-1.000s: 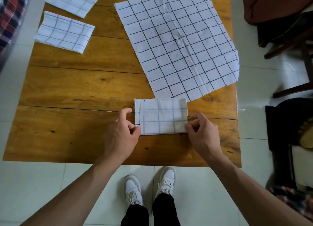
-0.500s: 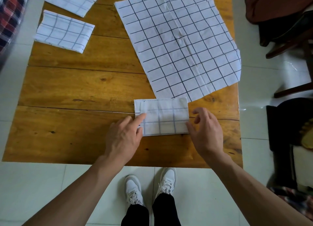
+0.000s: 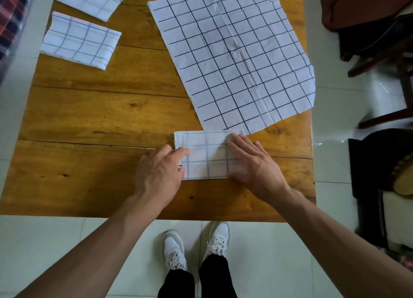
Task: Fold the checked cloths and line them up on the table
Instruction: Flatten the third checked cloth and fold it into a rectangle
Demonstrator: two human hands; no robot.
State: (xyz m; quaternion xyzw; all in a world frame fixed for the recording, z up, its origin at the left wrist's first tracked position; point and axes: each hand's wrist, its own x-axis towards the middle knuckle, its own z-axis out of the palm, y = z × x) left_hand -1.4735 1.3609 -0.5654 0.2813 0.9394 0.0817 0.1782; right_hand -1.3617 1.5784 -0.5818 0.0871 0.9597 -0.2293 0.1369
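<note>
While flat on table, both hands atop folded cloth.

A room in a home: a worn wooden plank table stands on pale, glossy floor tiles. To the right, a dark wooden chair is draped with brown clothing, and another dark seat sits nearer beside it. At the far left edge, a red-and-blue plaid fabric shows, partly blurred. A person in white sneakers and dark trousers stands at the near edge of the table.
</note>
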